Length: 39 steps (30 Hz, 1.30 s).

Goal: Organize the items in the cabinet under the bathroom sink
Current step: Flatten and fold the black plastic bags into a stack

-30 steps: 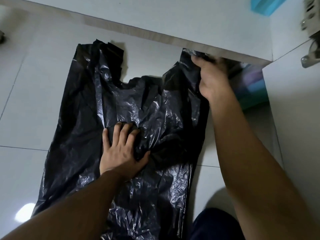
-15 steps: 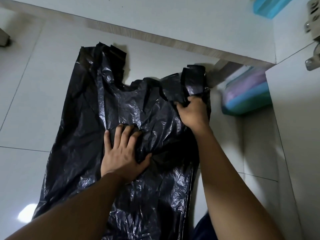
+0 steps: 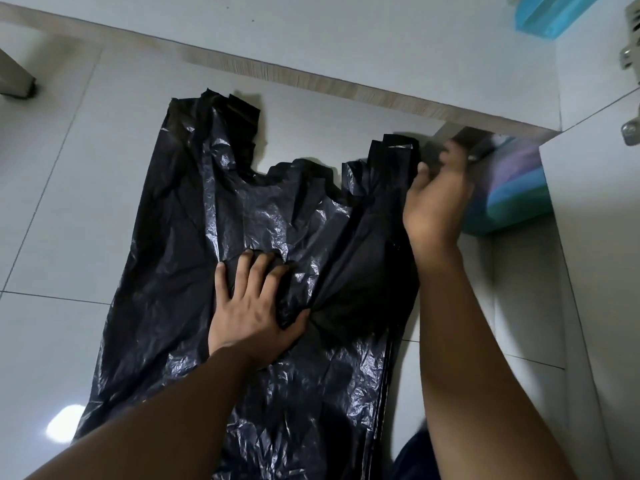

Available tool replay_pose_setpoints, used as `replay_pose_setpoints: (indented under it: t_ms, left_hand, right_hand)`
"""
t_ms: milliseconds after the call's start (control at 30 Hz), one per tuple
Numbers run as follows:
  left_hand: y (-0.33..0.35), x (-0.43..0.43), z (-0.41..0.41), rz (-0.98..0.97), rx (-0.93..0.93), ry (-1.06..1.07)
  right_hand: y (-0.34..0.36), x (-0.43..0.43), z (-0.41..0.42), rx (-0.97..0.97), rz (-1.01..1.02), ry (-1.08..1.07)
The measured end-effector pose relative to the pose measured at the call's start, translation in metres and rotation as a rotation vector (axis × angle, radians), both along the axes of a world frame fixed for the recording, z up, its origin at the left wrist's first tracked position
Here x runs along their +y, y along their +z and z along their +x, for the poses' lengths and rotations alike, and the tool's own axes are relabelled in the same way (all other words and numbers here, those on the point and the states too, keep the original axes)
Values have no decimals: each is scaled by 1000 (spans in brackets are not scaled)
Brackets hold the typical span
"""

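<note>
A large black plastic bag (image 3: pixel 214 271) lies spread flat on the white tile floor, its two handles pointing toward the cabinet. My left hand (image 3: pixel 252 306) presses down on the bag's middle with fingers spread, and the plastic is bunched by its thumb. My right hand (image 3: pixel 436 195) is blurred at the bag's upper right edge, beside the right handle (image 3: pixel 394 150), with its fingers stretched toward the cabinet base. No plastic shows inside that hand.
The cabinet's bottom panel (image 3: pixel 346 46) runs across the top, with a teal item (image 3: pixel 540 12) on it. A pastel striped pack (image 3: pixel 512 192) sits under the panel's right end. The open white door (image 3: pixel 595 237) with hinges stands at right. A furniture leg (image 3: pixel 14 74) is at far left.
My right hand slid down from the handle top to the handle's base, then moved up and right, off the bag's edge. My left hand stayed pressed in place.
</note>
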<state>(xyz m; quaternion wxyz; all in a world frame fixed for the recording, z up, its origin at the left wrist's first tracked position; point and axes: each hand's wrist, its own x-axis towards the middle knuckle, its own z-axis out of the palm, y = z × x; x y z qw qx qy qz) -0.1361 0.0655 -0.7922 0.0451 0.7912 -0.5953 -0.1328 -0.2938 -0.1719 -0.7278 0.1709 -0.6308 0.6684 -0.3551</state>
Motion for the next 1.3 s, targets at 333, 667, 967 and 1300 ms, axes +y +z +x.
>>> replay_pose_setpoints:
  t_ms: [333,667,967,1300]
  left_hand:
    - [1,0,1,9,7,-3]
    - [8,3,14,-283,432,100]
    - [25,16,71,61,-14,52]
    - [49,4,75,153,-64,-29]
  right_hand:
    - [-69,152,9,604,152,484]
    - [-79,152,2,572,170,449]
    - [-72,153,4,610,224,469]
    - [-30,133,27,265,71,475]
